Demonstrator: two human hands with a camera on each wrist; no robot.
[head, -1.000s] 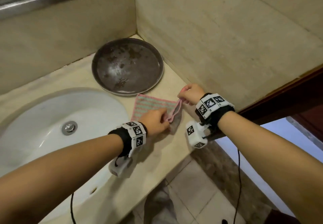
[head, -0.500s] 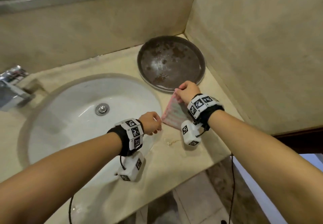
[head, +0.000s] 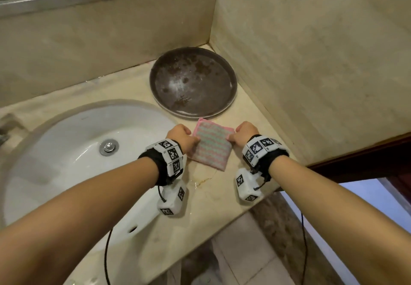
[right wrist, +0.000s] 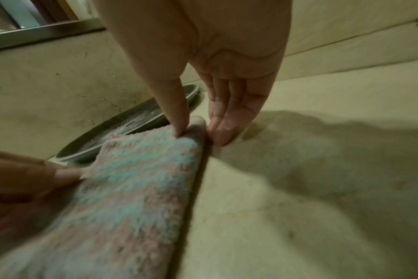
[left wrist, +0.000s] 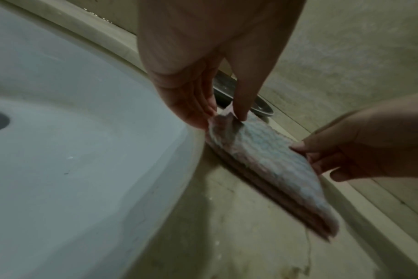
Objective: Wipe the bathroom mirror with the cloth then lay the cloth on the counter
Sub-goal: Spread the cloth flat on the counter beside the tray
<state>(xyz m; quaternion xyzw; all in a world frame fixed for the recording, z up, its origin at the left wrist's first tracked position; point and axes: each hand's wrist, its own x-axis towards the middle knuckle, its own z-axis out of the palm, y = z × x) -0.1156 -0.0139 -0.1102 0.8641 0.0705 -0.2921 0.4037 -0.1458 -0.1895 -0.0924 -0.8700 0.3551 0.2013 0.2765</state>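
A: Why do we hold the folded cloth (head: 211,146) so?
B: Left hand (head: 181,137) and right hand (head: 243,133) each keep a pinching grip on opposite edges; it lies flat on the counter (head: 222,196) beside the sink (head: 66,151).

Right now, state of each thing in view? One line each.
cloth: folded, flat on the counter, pinched at both sides
left hand: pinches the cloth's left edge
right hand: pinches the cloth's right edge
round tray: flat on counter, stained, nothing on it
sink: wet, drain stopper in view
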